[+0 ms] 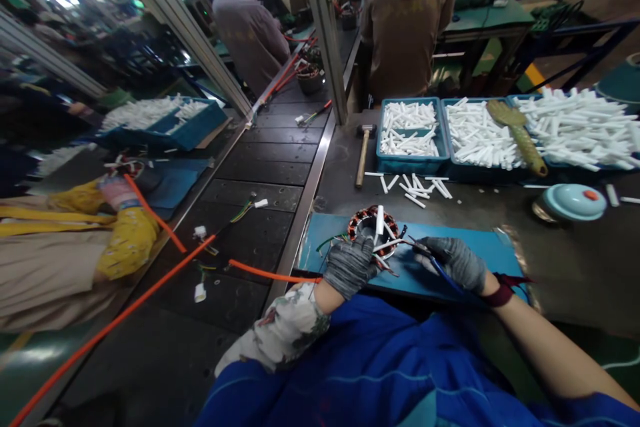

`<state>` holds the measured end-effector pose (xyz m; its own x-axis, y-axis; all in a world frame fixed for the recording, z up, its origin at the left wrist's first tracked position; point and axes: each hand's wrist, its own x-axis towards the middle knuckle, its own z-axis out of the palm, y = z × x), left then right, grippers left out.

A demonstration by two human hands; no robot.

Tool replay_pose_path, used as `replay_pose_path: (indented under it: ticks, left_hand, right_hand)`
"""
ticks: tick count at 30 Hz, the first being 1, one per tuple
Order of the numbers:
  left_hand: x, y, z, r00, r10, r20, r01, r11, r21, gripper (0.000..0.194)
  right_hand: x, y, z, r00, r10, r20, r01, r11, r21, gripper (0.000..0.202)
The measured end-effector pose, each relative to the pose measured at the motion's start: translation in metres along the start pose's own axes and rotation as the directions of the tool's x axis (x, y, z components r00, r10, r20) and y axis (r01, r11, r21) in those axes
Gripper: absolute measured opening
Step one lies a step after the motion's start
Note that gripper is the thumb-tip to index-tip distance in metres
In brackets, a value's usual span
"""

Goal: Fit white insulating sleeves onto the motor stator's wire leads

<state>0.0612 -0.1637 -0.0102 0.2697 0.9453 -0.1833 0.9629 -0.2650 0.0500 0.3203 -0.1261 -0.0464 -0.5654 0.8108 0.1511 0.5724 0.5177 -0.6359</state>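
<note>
Stator (363,221) sits on the mat (465,247) atop the counter (480,197), seemingly partway done: tubes (380,219) cover some leads, while loose wire ends (392,273) suggest work left. Left hand (351,265) bends over its near rim, grip unclear; right hand (453,263) is closed around a blue-handled tool (439,268), tip by the leads.

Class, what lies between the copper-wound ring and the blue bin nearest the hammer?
Scattered white tubes on the dark bench, as the head view shows.
</note>
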Motion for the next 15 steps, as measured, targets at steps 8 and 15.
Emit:
replay_pose_path:
  ticks: [8,15]
  left_hand:
    - [0.001,-0.002,0.004,1.000,0.015,-0.002,-0.015,1.000,0.010,0.056]
    - [0.002,-0.002,0.002,0.997,0.006,0.071,-0.006,1.000,-0.002,0.058]
  right_hand:
    - [0.007,0.006,0.000,0.998,-0.066,0.023,0.064,0.997,0.052,0.033]
    - [0.027,0.004,-0.012,0.987,-0.155,0.029,0.155,0.988,0.007,0.033]
